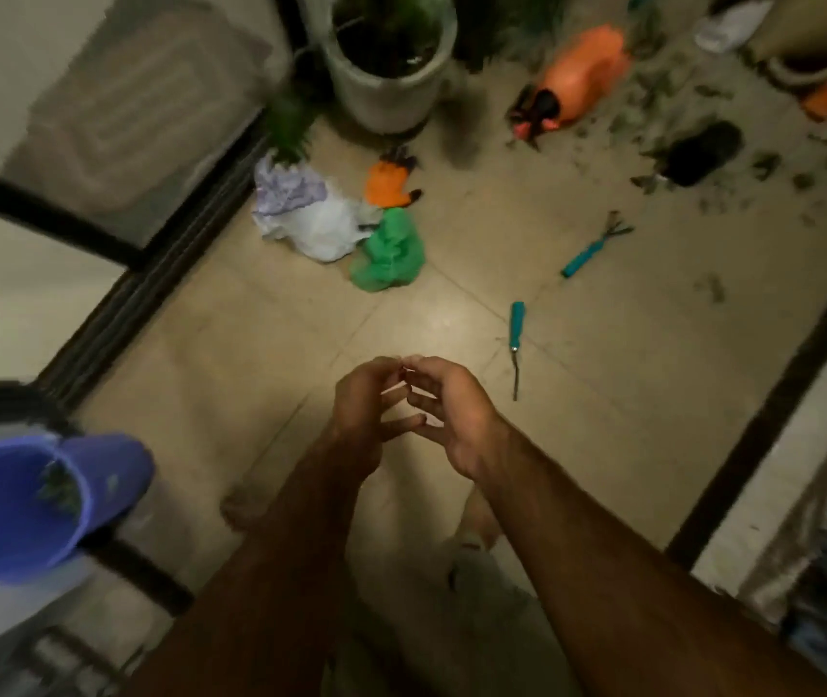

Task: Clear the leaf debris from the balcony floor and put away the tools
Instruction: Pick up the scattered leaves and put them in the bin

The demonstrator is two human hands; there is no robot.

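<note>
Left hand [363, 415] and right hand [457, 420] meet just below me, each grip loosely curled, holding nothing I can see; leaf debris [703, 158] lies far ahead-right on the floor, so I'd scoop full handfuls into the bucket [114, 470].

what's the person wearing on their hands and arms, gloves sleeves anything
Nothing that shows. The left hand and right hand are bare: no gloves, and no ring, watch or band that the blurred picture lets me make out. The left forearm and right forearm are bare too, no sleeve in view.
</note>
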